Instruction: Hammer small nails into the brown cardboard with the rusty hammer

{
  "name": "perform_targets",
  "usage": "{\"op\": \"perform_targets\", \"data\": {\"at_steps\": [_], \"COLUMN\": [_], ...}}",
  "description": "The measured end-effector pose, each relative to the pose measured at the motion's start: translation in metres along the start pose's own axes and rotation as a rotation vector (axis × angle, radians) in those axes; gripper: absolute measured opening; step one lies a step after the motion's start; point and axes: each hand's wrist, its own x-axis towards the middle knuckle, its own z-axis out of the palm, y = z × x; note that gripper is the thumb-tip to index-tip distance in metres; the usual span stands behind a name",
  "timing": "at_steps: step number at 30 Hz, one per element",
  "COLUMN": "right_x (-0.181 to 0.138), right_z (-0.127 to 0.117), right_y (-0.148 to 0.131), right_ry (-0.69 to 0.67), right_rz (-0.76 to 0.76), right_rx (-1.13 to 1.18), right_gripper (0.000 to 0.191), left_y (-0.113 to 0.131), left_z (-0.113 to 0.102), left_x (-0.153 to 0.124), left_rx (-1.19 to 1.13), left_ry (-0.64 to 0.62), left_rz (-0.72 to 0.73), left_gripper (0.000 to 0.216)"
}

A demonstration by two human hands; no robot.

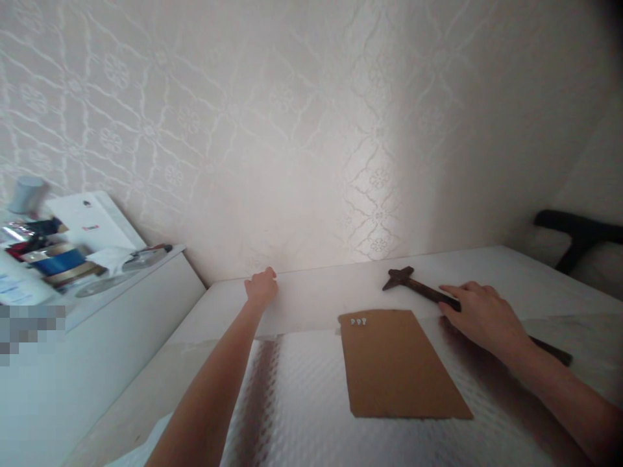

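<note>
My right hand [487, 318] is closed around the dark handle of a hammer [426, 290], whose head points left and lies at the white table surface. At the back edge of the table, close to the wall, my left hand [261, 288] has its fingers curled together; whatever may be in them is hidden. Between my arms lies a flat piece of brown cardboard [396, 370]. A short row of small whitish pieces [359, 321] sits near its far left corner, too small to name surely.
Bubble wrap [302, 402] is spread under the cardboard on the white table [321, 292]. On the left stands a higher white cabinet [97, 363], crowded with a white box [92, 220], a roll of blue tape [58, 261] and a grey cup [28, 194]. A black armrest [574, 227] is at right.
</note>
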Motion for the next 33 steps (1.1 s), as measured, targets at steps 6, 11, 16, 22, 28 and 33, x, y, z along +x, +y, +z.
{"op": "perform_targets", "data": {"at_steps": [6, 11, 16, 22, 28, 33], "right_x": [0.001, 0.002, 0.001, 0.002, 0.004, 0.005], "right_z": [-0.007, -0.011, -0.013, -0.013, -0.011, -0.010], "right_y": [-0.006, -0.009, -0.012, -0.014, -0.018, -0.019], "right_ry": [-0.021, -0.045, -0.037, -0.030, -0.019, -0.023], "right_rz": [0.066, 0.100, 0.077, 0.063, -0.003, -0.041], "right_rx": [-0.019, -0.001, 0.030, 0.063, 0.112, 0.131], "right_gripper": [0.041, 0.040, 0.039, 0.037, 0.036, 0.035], "left_y": [0.036, 0.082, 0.118, 0.123, 0.117, 0.138], "left_z": [-0.011, -0.011, 0.006, 0.014, 0.023, 0.015], "left_x": [-0.012, -0.050, -0.094, -0.110, -0.106, -0.075], "left_rx": [-0.305, -0.738, -1.004, -0.804, -0.643, -0.497], "left_ry": [0.049, 0.074, 0.010, -0.050, -0.019, -0.093], "left_rz": [0.098, 0.168, 0.191, 0.329, 0.407, 0.433], "left_gripper": [0.032, 0.029, 0.026, 0.024, 0.026, 0.030]}}
